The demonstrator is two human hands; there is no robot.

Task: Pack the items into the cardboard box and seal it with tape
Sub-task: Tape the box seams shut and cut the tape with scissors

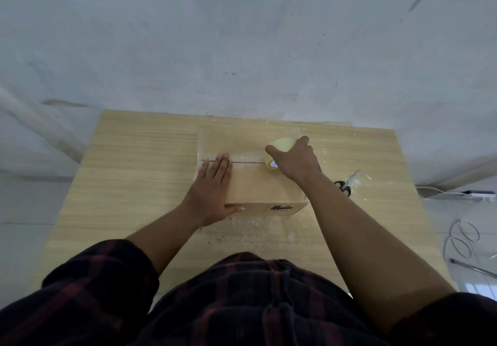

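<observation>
While the left hand (213, 184) lies flat on the left end of the cardboard box (258, 187) lid, fingers straight and thumb down on the near side wall, the right hand (295, 161) has its grip curled round the tape roll (279, 146). The roll stands on edge on the lid at the right part of the centre seam (244, 161).

The box sits closed on the table (134, 157), about mid-width and nearer the far edge. No items are visible, so they are presumably inside.

Step in hand, my read: running tape along the seam toward the box's right edge. A glossy strip seems to lie between the left fingertips and the roll, but the tape is pale and hard to confirm.

To do it well:
- Left palm bears down so the flaps sit level and the box doesn't slide.
- Roll goes low and taut, centred over the seam so both flaps catch.
- Pull straight, then carry over the right edge and down the side wall before cutting.
- Rub the strip flat afterwards.

Scissors (345, 184) lie on the table just right of the box, handy for the cut. Risk: slack tape wrinkles or sticks to itself.
</observation>
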